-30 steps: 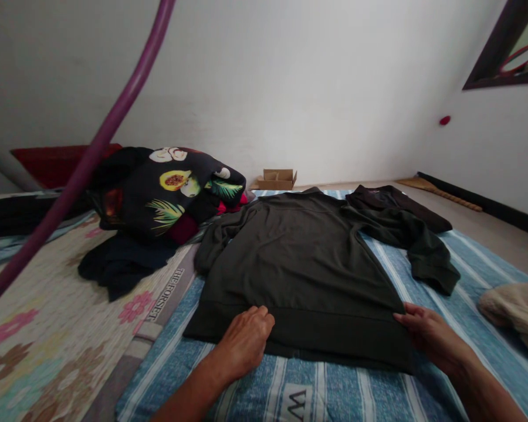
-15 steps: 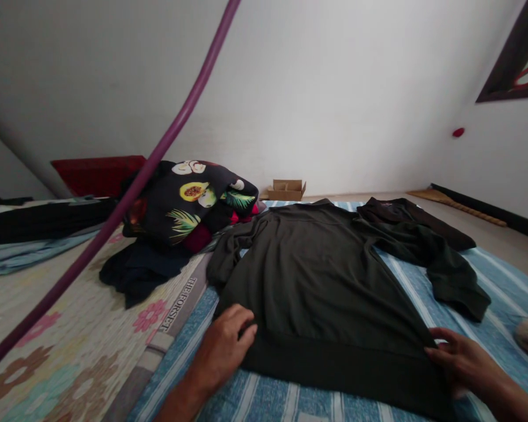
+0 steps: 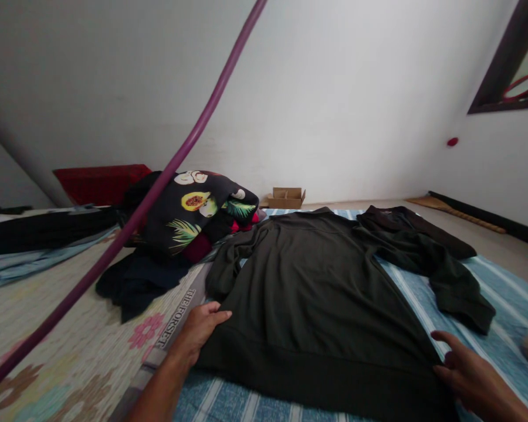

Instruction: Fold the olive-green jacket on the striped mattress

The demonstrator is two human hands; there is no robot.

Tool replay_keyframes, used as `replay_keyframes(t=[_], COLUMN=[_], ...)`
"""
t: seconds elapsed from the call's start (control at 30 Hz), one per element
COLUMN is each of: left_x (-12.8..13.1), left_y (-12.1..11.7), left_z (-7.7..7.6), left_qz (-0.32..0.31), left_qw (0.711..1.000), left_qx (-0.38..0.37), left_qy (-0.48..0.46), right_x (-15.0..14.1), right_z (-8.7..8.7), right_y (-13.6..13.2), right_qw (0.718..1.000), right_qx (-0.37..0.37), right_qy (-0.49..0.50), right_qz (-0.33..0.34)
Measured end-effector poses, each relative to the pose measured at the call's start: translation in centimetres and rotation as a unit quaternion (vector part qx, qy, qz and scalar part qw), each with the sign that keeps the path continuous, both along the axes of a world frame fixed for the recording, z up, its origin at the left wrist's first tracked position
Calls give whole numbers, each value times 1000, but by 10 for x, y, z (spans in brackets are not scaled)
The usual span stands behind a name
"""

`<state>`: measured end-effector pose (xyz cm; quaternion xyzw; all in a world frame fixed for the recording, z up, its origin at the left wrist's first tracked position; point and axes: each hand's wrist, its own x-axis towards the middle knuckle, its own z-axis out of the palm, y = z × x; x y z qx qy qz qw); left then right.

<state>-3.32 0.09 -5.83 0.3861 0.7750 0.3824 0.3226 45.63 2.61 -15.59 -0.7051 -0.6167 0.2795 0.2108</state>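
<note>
Between left grip (image 3: pixel 199 329) and right grip (image 3: pixel 469 372), dark sweatshirt (image 3: pixel 317 305).

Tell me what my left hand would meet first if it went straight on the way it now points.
Most likely the dark long-sleeved top: your left hand points in over its lower left side. It may be touching the cloth; depth is hard to judge.
</note>
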Motion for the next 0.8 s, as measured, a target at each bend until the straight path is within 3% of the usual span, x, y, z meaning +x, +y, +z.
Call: replay_keyframes(t=[0.13, 0.3, 0.4, 0.5, 0.6, 0.7, 0.8], left_x=[-6, -13, -16, -5, 28, 73, 116], left_y=[-2, 5, 11, 18, 30, 45, 56], left_z=[-2, -8, -3, 10, 22, 23, 12], left_qz=[16, -3, -33, -38, -50, -139, -251], left_qw=[1000, 985, 949, 912, 896, 878, 858], left_qx=[4, -61, -73, -6, 88, 171, 183], left_qy=[7, 158, 305, 408, 433, 424, 408], right_x=[3, -3, -9, -20, -34, -48, -59], right_z=[7, 29, 49, 69, 80, 76, 66], right_y=[0, 5, 24, 64, 119, 177, 222], right_qw=[996, 981, 982, 992, 999, 998, 992], right_qx=[-12, -49, -29, -18, -27, -35, -61], right_qy=[-86, -183, -179, -124, -34, -2, 34], right_qz=[36, 47, 46, 25, -20, -61, -102])
